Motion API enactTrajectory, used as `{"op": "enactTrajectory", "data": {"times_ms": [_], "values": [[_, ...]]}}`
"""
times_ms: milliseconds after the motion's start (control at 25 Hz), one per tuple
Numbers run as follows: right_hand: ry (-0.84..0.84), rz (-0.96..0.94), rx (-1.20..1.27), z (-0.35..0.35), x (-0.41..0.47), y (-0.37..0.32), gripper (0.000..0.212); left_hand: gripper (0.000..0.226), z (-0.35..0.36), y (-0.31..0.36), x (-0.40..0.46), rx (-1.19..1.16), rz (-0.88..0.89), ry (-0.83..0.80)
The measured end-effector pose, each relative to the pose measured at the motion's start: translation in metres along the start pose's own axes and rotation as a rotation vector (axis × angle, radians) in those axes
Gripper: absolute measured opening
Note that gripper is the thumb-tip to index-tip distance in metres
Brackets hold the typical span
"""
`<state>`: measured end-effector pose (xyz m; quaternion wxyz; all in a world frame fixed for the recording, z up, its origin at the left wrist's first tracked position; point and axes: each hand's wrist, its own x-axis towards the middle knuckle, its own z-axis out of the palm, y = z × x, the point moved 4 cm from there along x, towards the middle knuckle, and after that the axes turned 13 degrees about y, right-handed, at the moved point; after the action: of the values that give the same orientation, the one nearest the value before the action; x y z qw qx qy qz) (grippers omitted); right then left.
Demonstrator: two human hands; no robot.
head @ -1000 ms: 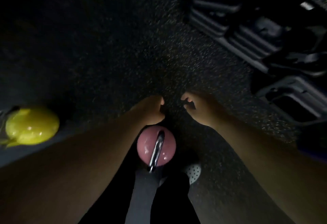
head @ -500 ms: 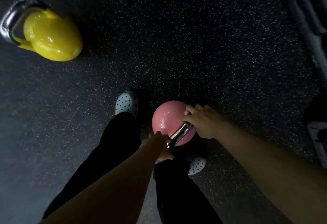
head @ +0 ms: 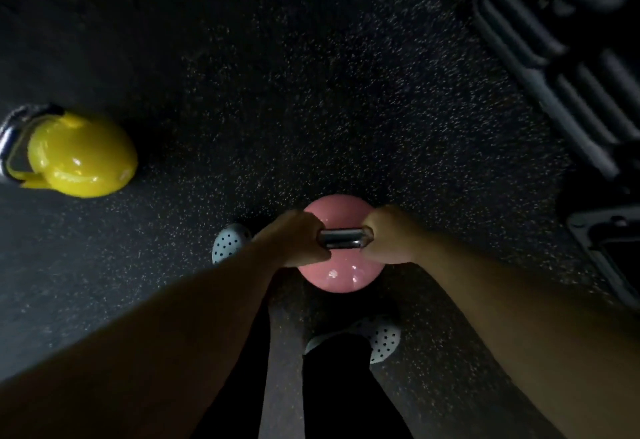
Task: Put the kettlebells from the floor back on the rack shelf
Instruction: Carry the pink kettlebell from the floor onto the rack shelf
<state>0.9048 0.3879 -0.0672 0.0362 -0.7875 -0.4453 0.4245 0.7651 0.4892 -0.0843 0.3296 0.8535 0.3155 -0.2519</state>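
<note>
A pink kettlebell with a chrome handle is low in the middle of the view, between my feet, over the dark speckled floor. My left hand is closed round the left end of the handle and my right hand round the right end. Whether the bell rests on the floor or hangs just above it I cannot tell. A yellow kettlebell lies on its side on the floor at the left, its chrome handle pointing left. The rack shows as dark bars at the upper right.
My two light perforated shoes stand on either side of the pink bell. A dark framed piece of equipment sits at the right edge. Open floor stretches ahead between the yellow bell and the rack.
Both hands came down from open above the pink kettlebell and closed on its handle. The handle now lies crosswise. The view has swung, so the yellow bell sits lower left.
</note>
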Motion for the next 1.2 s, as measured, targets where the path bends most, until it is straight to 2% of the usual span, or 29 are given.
{"op": "enactTrajectory", "data": {"times_ms": [200,320,440,560,680,960,1200], "values": [[0.319,0.222,0.249,-0.100,-0.042,0.026,0.005,0.021,-0.115,0.112,0.037,0.205,0.279,0.044],[0.512,0.220,0.250,-0.178,-0.061,0.039,0.010,0.016,-0.181,0.180,0.049,0.255,0.382,0.104],[0.715,0.267,0.219,-0.251,-0.069,0.063,0.009,0.022,-0.234,0.248,0.079,0.343,0.529,0.209],[0.862,0.310,0.220,-0.304,-0.068,0.087,0.010,0.020,-0.272,0.304,0.116,0.365,0.675,0.210],[0.919,0.334,0.170,-0.354,-0.057,0.103,0.010,0.036,-0.307,0.345,0.153,0.323,0.803,0.194],[1.109,0.401,0.208,-0.482,-0.023,0.126,0.018,0.025,-0.409,0.426,0.229,0.454,0.969,0.300],[1.319,0.403,0.141,-0.588,0.006,0.145,0.007,0.017,-0.487,0.487,0.289,0.504,1.052,0.517]]}}
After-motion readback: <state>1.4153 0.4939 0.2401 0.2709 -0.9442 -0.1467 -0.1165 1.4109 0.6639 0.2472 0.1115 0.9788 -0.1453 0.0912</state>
